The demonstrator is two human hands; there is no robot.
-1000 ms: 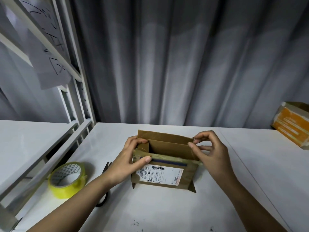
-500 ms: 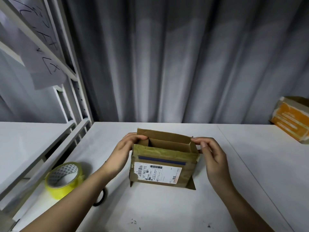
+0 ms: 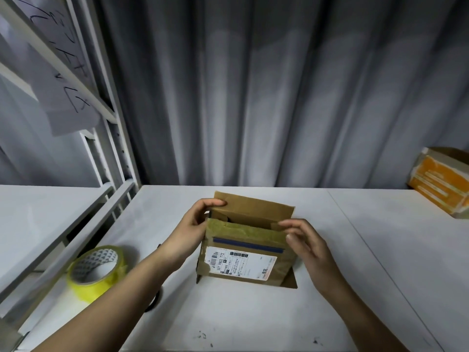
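A small brown cardboard box stands on the white table with its top flaps open. Its near side carries a white shipping label, a blue stripe and old tape. My left hand grips the box's upper left corner, fingers curled over the far flap's edge. My right hand is at the near flap's right end, fingers loosely bent, the thumb against the box's front. What lies inside the box is dark and unclear.
A roll of yellow tape lies left of my forearm, with black scissors mostly hidden under the arm. An orange carton sits at the far right. A white metal rack stands at the left, grey curtain behind.
My left hand has shifted from the box's front up to its back left corner. My right hand has dropped from the far flap to the near flap's right end.
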